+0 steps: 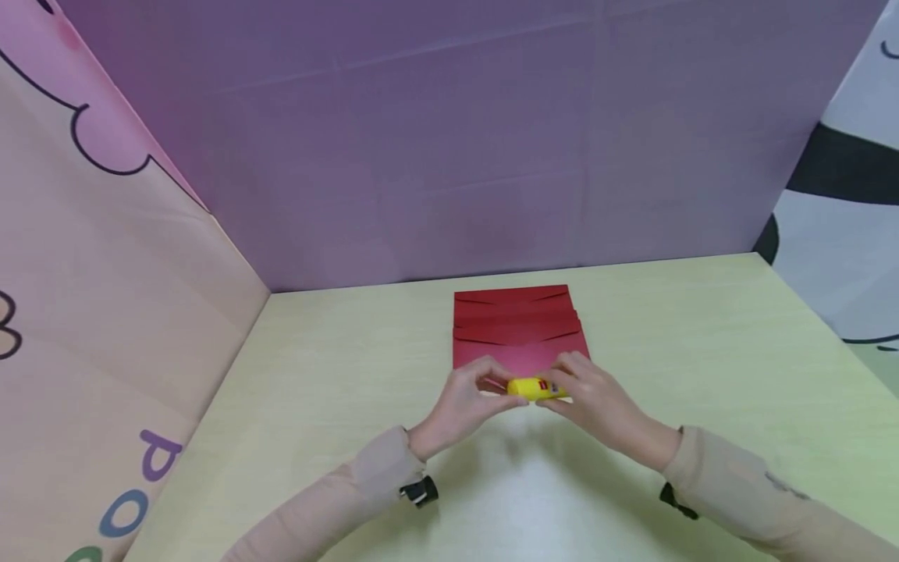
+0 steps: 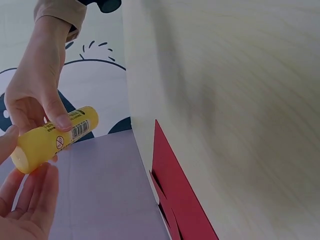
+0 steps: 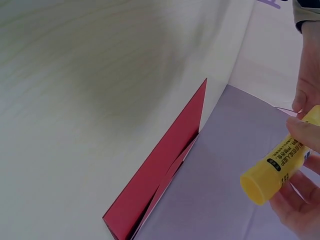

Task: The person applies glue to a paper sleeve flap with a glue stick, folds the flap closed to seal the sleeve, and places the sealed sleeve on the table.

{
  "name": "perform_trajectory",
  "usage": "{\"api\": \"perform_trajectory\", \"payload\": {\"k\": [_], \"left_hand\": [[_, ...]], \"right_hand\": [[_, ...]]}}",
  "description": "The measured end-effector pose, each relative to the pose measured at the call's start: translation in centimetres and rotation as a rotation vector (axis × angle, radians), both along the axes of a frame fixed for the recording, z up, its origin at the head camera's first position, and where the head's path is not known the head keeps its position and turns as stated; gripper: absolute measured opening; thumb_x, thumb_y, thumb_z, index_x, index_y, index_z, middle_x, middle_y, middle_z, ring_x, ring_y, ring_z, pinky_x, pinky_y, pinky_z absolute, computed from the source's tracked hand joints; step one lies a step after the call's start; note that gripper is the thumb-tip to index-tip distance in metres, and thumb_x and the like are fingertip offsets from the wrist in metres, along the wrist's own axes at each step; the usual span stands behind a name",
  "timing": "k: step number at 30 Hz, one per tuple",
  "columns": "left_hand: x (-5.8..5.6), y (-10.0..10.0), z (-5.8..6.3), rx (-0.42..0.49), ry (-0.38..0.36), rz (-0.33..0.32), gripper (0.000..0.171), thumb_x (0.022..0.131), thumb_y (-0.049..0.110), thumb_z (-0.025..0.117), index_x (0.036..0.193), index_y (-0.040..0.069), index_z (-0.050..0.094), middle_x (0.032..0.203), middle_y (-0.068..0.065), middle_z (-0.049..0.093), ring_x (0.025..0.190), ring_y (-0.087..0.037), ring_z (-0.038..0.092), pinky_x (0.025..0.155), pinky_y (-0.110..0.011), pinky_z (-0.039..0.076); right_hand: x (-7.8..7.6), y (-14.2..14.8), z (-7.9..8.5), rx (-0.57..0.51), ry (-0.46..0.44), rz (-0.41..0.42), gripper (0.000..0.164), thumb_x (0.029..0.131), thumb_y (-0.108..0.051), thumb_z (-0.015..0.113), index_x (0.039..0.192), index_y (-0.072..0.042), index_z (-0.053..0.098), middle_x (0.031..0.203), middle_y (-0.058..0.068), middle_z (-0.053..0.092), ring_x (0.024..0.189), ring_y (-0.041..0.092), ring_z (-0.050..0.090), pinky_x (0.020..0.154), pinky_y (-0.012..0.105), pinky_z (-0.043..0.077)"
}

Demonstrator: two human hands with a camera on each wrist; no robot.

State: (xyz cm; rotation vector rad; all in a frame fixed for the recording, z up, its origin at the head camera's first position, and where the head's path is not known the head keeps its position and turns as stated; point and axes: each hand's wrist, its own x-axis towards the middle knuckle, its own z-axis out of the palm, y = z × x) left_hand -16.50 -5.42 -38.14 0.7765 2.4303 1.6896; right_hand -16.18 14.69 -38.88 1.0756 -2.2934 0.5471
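Observation:
A yellow glue stick (image 1: 527, 389) with printed labels is held level between both hands, above the near edge of the red envelopes (image 1: 516, 343). The left hand (image 1: 467, 402) pinches one end with thumb and fingers. Around the other part of its barrel, the right hand (image 1: 597, 398) has its thumb and fingers. A barcode on the glue stick (image 2: 55, 140) shows in the left wrist view; dark printed text on the glue stick (image 3: 280, 165) shows in the right wrist view. Two envelopes lie overlapped with their flaps visible.
The pale wooden table (image 1: 337, 359) spreads out under the hands. A purple panel (image 1: 449, 156) stands along its back edge. At the left rises a printed panel (image 1: 105, 312), and another printed panel (image 1: 836, 257) is at the right.

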Motion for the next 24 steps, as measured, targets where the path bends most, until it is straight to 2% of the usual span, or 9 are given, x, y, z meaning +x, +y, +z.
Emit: {"api": "perform_trajectory", "payload": {"k": [6, 10, 14, 18, 24], "left_hand": [[-0.1, -0.2, -0.2, -0.001, 0.098, -0.012, 0.024, 0.073, 0.013, 0.071, 0.092, 0.004, 0.060, 0.090, -0.003, 0.061, 0.080, -0.012, 0.057, 0.076, -0.029, 0.050], [-0.2, -0.4, -0.1, -0.013, 0.123, -0.025, 0.023, 0.076, 0.013, 0.069, 0.094, 0.004, 0.059, 0.092, -0.003, 0.061, 0.081, -0.012, 0.056, 0.077, -0.030, 0.050], [-0.3, -0.9, -0.1, -0.052, 0.129, -0.025, 0.024, 0.080, 0.015, 0.066, 0.099, 0.004, 0.058, 0.095, -0.003, 0.062, 0.083, -0.012, 0.057, 0.078, -0.027, 0.048], [-0.5, -1.6, -0.3, -0.097, 0.126, 0.004, 0.023, 0.083, 0.017, 0.062, 0.103, 0.006, 0.058, 0.097, -0.004, 0.062, 0.084, -0.011, 0.058, 0.078, -0.026, 0.048], [-0.9, -2.6, -0.6, -0.132, 0.109, 0.034, 0.021, 0.085, 0.010, 0.059, 0.105, 0.005, 0.058, 0.099, -0.007, 0.061, 0.085, -0.015, 0.057, 0.077, -0.028, 0.049]], "right_hand": [[-0.1, -0.3, -0.4, -0.046, -0.015, 0.005, 0.045, 0.048, -0.009, 0.085, 0.087, -0.001, 0.063, 0.079, 0.002, 0.051, 0.070, 0.010, 0.046, 0.058, 0.016, 0.047], [-0.2, -0.4, -0.8, -0.080, -0.085, 0.008, 0.041, 0.054, -0.011, 0.083, 0.088, 0.001, 0.064, 0.079, 0.002, 0.052, 0.069, 0.010, 0.047, 0.058, 0.016, 0.047], [-0.3, -0.5, -1.1, -0.135, -0.239, 0.014, 0.037, 0.059, -0.008, 0.080, 0.091, 0.001, 0.064, 0.078, -0.001, 0.053, 0.068, 0.008, 0.048, 0.059, 0.018, 0.049], [-0.4, -0.5, -1.5, -0.205, -0.432, 0.009, 0.033, 0.064, -0.004, 0.076, 0.095, 0.000, 0.064, 0.081, -0.003, 0.056, 0.072, 0.010, 0.055, 0.065, 0.025, 0.052], [-0.5, -0.5, -2.1, -0.254, -0.640, 0.011, 0.028, 0.071, -0.003, 0.071, 0.097, 0.000, 0.062, 0.088, 0.004, 0.062, 0.082, 0.020, 0.061, 0.072, 0.034, 0.052]]}}
